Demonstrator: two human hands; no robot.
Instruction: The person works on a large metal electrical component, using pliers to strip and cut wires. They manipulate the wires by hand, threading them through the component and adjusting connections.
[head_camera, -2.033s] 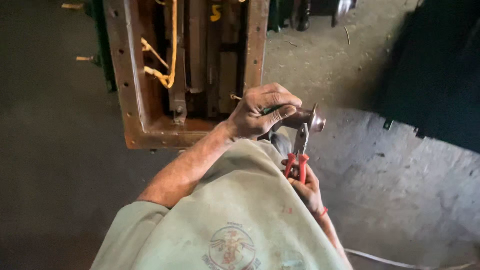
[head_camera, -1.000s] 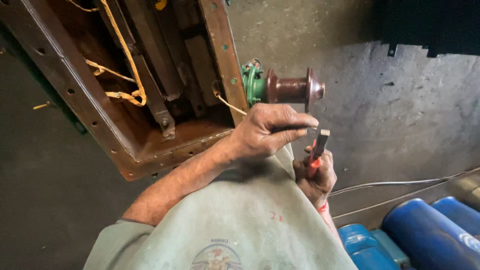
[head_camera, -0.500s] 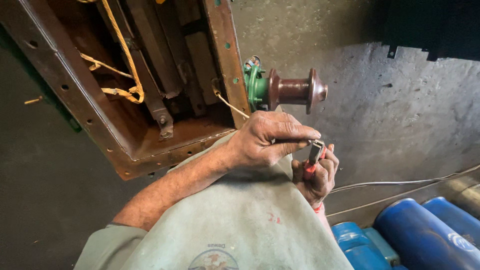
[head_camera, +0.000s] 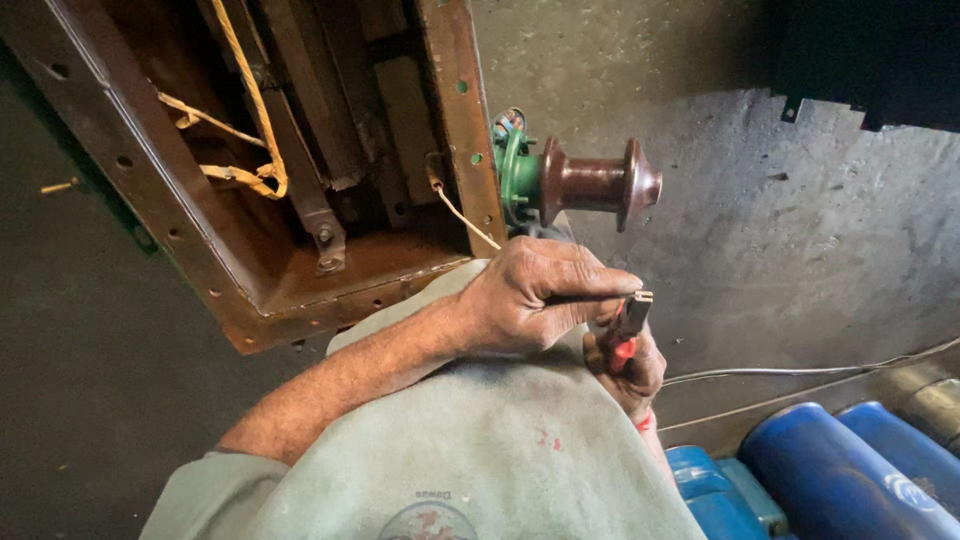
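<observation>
Hands close together at mid-frame, over a knee draped in pale green cloth (head_camera: 470, 440). Left hand (head_camera: 530, 300) curled shut, fingers pinching what looks like a thin dark wire toward the plier tips, though too fine to tell for sure. Right hand (head_camera: 630, 365) lower and partly hidden behind the left, wrapped tight around the red-handled pliers (head_camera: 626, 328), dark jaws pointing up and closed near the left fingertips.

Just above the hands, a brown spool-shaped insulator (head_camera: 595, 185) on a green flange (head_camera: 515, 175), sticking sideways out of the wall of a rusty brown metal box (head_camera: 460, 120). Box open on top, showing bars and brackets inside, with yellowish cord (head_camera: 250, 110) looped across them. One pale wire (head_camera: 465, 220) running from the box wall down toward the left hand.

Grey concrete floor (head_camera: 780, 230) all around. Thin grey cables (head_camera: 800, 375) lying across it to the right of the hands. Blue drums (head_camera: 840, 470) lying at lower right, close beside the right forearm. Dark bulky object (head_camera: 870, 50) at upper right, too shadowed to make out.
</observation>
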